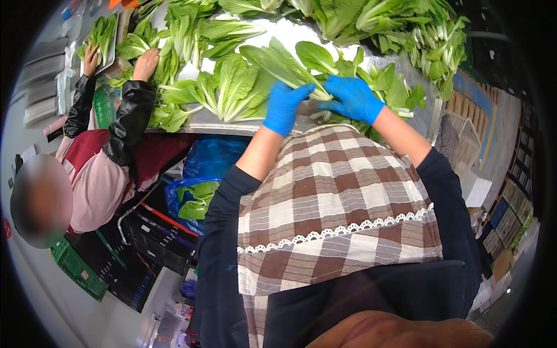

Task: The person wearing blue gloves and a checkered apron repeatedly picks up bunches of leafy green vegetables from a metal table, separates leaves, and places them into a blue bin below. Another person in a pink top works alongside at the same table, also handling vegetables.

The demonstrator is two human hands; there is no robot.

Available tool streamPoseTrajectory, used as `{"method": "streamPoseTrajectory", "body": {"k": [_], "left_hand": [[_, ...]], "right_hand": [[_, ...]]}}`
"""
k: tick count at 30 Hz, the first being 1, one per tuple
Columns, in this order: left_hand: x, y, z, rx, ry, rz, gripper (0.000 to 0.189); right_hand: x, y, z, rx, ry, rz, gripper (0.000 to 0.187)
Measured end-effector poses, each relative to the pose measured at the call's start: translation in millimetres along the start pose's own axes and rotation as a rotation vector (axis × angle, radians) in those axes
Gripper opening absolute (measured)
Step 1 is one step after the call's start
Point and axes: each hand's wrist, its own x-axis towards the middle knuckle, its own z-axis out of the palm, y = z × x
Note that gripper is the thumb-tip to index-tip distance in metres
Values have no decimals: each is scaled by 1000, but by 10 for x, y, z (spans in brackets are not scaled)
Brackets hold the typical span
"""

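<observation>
Both my hands wear blue gloves and meet over a metal table (204, 118). Between them lies a head of leafy greens (285, 65), which looks like pak choi, its leaves pointing up and left and its pale stem end towards me. My left hand (283, 106) holds it from the left, thumb along the stems. My right hand (354, 99) has its fingers at the stem end. Left of my left hand, a fanned group of greens (233, 87) rests near the table's front edge. Loose leaves (394, 89) lie beyond my right hand.
Large piles of greens (348, 17) cover the far side. At left, a co-worker's hands (145, 65) touch greens and a tray (111, 48). A blue plastic bag (172, 195) with leaves stands below the table, near stacked black crates (152, 235). A white basket (465, 130) is at right.
</observation>
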Motion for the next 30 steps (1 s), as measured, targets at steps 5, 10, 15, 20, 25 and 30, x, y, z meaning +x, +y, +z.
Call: {"method": "streamPoseTrajectory", "body": {"k": [5, 10, 15, 20, 25, 30], "left_hand": [[-142, 20, 135, 61, 75, -8, 28], [-288, 29, 287, 25, 152, -11, 26], [-242, 323, -115, -196, 352, 216, 32], [-501, 460, -383, -283, 358, 189, 44], [-504, 406, -266, -423, 306, 166, 48], [-512, 330, -332, -481, 339, 161, 50]], "right_hand": [[-88, 41, -96, -135, -115, -32, 40], [-166, 34, -278, -208, -72, -89, 39], [-340, 383, -389, -344, -331, 61, 34], [350, -155, -718, -285, -259, 111, 45], [1515, 218, -9, -210, 176, 112, 49], [1698, 368, 131, -80, 156, 224, 53]]}}
